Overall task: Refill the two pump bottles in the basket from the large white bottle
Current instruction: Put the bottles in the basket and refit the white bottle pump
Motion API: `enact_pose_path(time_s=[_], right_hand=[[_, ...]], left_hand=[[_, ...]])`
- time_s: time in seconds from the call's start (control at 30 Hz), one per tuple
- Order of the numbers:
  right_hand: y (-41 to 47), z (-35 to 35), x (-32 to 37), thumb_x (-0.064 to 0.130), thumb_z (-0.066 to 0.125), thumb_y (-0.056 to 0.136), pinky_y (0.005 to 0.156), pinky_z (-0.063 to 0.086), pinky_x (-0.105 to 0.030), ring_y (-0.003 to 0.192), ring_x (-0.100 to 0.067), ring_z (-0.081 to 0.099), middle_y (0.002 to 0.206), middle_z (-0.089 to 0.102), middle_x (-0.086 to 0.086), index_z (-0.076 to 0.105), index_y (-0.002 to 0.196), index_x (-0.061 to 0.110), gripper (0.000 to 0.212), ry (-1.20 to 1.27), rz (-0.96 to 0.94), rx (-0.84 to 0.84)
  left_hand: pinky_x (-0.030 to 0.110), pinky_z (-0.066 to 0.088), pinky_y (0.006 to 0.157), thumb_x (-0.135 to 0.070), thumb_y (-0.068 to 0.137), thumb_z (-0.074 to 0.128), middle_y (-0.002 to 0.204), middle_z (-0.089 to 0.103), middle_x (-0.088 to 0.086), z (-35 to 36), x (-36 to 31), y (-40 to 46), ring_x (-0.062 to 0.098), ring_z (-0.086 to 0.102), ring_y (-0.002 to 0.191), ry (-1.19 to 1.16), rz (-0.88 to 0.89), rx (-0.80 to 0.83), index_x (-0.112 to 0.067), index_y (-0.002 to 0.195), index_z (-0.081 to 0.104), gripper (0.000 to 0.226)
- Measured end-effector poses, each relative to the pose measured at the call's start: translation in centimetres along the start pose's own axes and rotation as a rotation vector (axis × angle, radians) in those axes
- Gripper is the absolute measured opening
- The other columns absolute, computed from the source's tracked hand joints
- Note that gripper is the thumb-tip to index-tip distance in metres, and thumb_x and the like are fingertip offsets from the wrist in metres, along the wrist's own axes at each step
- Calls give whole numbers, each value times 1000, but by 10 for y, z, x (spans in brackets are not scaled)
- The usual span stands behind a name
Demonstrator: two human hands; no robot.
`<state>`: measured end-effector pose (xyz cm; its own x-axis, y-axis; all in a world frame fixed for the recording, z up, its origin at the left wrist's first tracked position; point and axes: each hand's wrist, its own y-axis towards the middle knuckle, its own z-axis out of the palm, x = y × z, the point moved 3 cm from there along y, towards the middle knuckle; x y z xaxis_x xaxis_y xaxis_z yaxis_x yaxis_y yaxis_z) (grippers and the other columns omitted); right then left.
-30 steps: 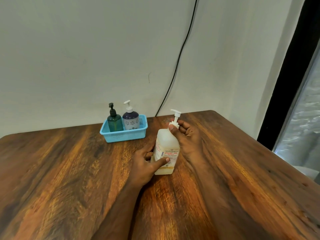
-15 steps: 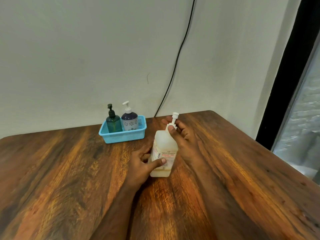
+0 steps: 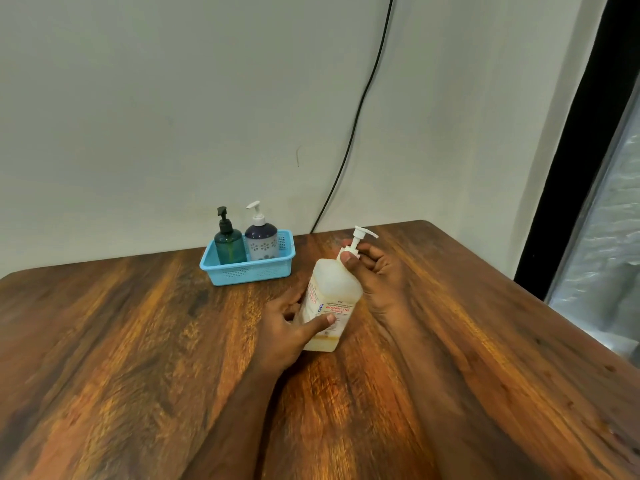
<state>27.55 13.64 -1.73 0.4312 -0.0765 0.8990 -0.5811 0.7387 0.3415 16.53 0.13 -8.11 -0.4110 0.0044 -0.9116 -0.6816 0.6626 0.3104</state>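
From the head camera I see the large white bottle (image 3: 330, 299) just right of the frame's centre, standing on the wooden desk (image 3: 121, 341) and leaning a little. Its label carries red print I read as "BIOCHEK CHG" with "CHG" in blue down the side; the smaller lines are too blurred to read. My left hand (image 3: 287, 330) wraps the lower body, its fingers (image 3: 317, 322) curled across the label. My right hand (image 3: 375, 275) pinches the white pump collar (image 3: 348, 252) at the neck, thumb in front, fingers curled behind. In the upper left of centre, well apart, the blue basket (image 3: 249, 270) holds the dark green pump bottle (image 3: 229, 245) and, touching it, the flowered navy pump bottle (image 3: 261, 242).
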Motion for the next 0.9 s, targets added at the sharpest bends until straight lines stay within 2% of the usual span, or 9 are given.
enact_pose_path(time_s=[0.1,0.3,0.37,0.43,0.5,0.57,0.63,0.77,0.9], right_hand=[[0,0,-5,18,77,85,70,60,-34,85,-16,75,95,78,-1,74,104,15,19,-77,-16,-126],[-9,7,-7,24,81,82,76,63,-39,86,-9,74,97,77,4,73,107,18,27,-130,-77,-229],[-8,9,-11,23,82,80,81,62,-39,96,-10,72,108,74,4,67,113,26,37,-113,-59,-153],[-6,11,-13,18,83,79,88,59,-36,109,-11,67,121,69,4,60,126,29,54,-101,-68,-28],[-6,10,-15,14,84,77,89,57,-32,115,-10,63,127,64,6,53,132,32,65,-110,-52,90],[-9,7,-18,10,84,76,82,57,-27,111,-9,63,124,64,10,50,126,41,68,-99,51,193],[-12,3,-23,13,85,74,80,58,-30,111,-15,66,122,66,4,50,125,42,69,-130,187,306],[-17,-7,-28,21,88,67,83,60,-39,113,-18,66,123,68,3,54,133,31,74,-167,335,433],[-18,-12,-29,11,84,75,87,59,-38,121,-15,60,130,65,7,52,137,33,74,-176,355,500]], left_hand=[[45,54,99,-60,63,85,129,67,-17,4,-5,-2,6,63,119,17,64,-28,-52,127,56,70],[46,54,100,-56,68,84,134,65,-13,5,0,-1,9,64,121,-84,52,1,-40,140,53,80],[39,57,93,-49,74,83,129,69,-8,4,3,-2,13,67,117,-156,15,23,-38,139,54,72],[34,59,88,-34,82,76,123,72,-1,4,5,-2,19,69,113,-241,-25,37,-22,137,59,59],[41,58,93,-38,83,77,121,73,4,3,8,-2,25,68,115,-307,-75,30,-15,130,65,54],[51,53,97,-46,82,77,120,72,11,2,10,-1,32,67,115,-360,-107,33,-12,125,68,56],[55,52,98,-41,84,71,119,72,16,1,11,-1,35,67,113,-429,-131,33,-6,123,68,52],[58,47,104,-43,88,68,125,69,16,0,11,0,35,65,118,-506,-164,48,-7,126,66,53],[52,50,103,-31,99,49,124,71,7,-1,11,0,25,67,117,-464,-164,40,-11,126,65,38]])
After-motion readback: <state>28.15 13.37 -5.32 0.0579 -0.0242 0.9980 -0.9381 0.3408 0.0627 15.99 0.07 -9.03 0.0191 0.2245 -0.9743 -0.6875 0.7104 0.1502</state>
